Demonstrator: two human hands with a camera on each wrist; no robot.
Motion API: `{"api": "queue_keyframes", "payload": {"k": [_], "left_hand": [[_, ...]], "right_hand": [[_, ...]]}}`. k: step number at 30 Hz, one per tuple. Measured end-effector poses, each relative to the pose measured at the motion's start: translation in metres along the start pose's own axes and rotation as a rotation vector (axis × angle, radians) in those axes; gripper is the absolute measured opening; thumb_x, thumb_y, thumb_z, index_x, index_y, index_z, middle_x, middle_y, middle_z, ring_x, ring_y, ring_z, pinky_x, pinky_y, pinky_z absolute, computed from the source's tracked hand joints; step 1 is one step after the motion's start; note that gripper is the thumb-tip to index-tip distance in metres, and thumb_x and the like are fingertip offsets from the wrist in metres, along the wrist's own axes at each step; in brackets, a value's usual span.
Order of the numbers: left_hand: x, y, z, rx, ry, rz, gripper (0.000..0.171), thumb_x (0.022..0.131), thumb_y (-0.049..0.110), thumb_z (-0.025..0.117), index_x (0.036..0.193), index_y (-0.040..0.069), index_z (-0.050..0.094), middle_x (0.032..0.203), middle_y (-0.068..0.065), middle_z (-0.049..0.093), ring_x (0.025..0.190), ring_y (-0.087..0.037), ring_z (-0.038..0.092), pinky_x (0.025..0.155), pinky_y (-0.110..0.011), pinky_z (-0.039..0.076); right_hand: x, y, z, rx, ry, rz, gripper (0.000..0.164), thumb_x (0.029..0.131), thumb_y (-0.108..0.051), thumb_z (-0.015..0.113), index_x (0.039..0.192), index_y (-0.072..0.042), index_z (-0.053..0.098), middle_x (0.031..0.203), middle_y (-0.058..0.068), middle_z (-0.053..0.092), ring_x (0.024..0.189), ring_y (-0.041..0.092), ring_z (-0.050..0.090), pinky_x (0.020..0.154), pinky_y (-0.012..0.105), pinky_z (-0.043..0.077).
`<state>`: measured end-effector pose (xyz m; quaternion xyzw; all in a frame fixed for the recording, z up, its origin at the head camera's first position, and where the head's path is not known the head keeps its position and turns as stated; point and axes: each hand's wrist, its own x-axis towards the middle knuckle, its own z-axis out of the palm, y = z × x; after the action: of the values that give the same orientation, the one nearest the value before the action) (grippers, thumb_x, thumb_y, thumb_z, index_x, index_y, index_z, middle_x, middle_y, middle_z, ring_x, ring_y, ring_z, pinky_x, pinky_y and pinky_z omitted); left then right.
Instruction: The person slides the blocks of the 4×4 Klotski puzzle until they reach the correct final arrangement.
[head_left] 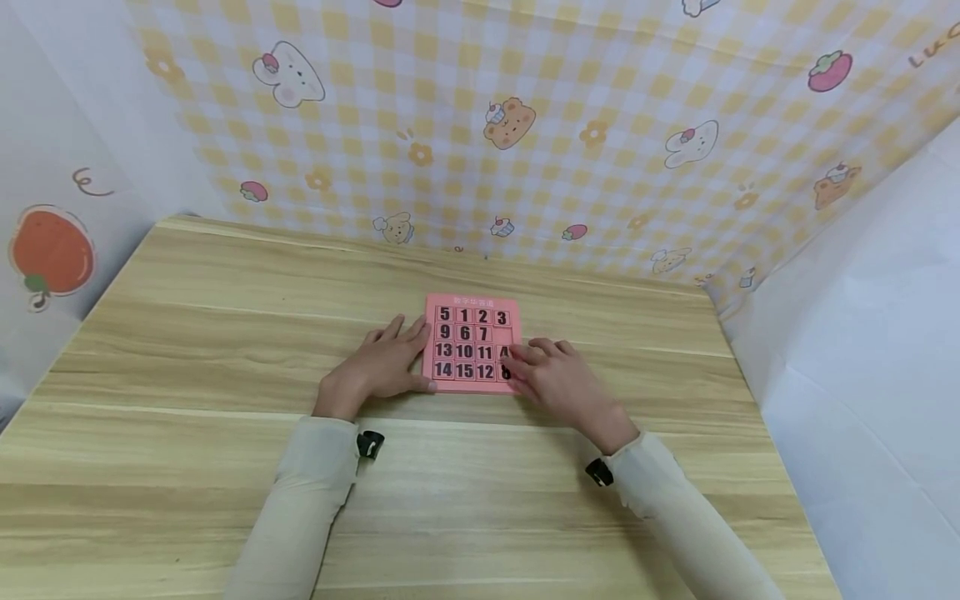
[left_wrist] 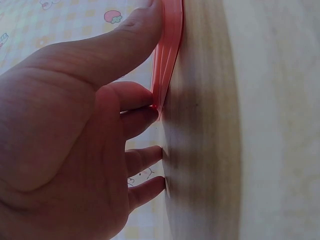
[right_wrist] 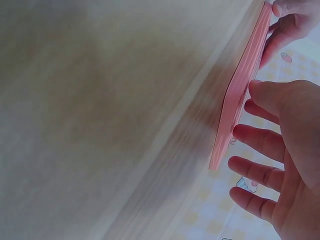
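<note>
A pink sliding number puzzle (head_left: 472, 387) lies flat on the wooden table, black numbers on its square tiles. Its top row reads 5, 1, 2, 3; a gap (head_left: 502, 336) sits at the right end of the second row, beside the 7. My left hand (head_left: 382, 362) holds the frame's left side, thumb at the near left corner and index finger along the edge. My right hand (head_left: 562, 379) reaches over the right side, its fingertips on the right column and partly covering the 4 and 8 tiles. In the right wrist view its fingers are loosely bent.
The wooden table (head_left: 465, 517) extends around the puzzle on all sides. Behind it hangs a yellow checked cloth (head_left: 450, 167) with cartoon prints, and a white wall (head_left: 862, 333) stands on the right. A black strap piece (head_left: 371, 444) sits at the left wrist.
</note>
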<state>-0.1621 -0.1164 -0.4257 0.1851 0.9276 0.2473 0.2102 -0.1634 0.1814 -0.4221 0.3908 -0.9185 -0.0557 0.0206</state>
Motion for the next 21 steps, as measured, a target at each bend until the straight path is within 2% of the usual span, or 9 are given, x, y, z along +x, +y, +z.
{"api": "queue_keyframes", "payload": {"k": [11,21], "left_hand": [[0.0,0.0013,-0.0014,0.004,0.001,-0.001,0.096,0.09,0.043,0.069,0.158,0.003,0.014,0.166,-0.013,0.007,0.152,-0.042,-0.003,0.122,-0.059,0.005],[0.0004,0.0004,-0.0004,-0.002,-0.001,-0.005,0.096,0.09,0.044,0.069,0.158,0.003,0.014,0.166,-0.013,0.006,0.152,-0.042,-0.004,0.122,-0.059,0.004]], "right_hand": [[-0.001,-0.0025,0.0026,-0.024,0.031,-0.002,0.037,0.101,-0.037,0.056,0.133,-0.021,0.066,0.137,0.003,0.063,0.124,0.03,0.058,0.097,0.049,0.05],[-0.0005,-0.0038,0.0007,-0.022,0.027,-0.002,0.037,0.101,-0.038,0.055,0.133,-0.021,0.066,0.136,0.003,0.064,0.124,0.03,0.058,0.097,0.049,0.05]]}}
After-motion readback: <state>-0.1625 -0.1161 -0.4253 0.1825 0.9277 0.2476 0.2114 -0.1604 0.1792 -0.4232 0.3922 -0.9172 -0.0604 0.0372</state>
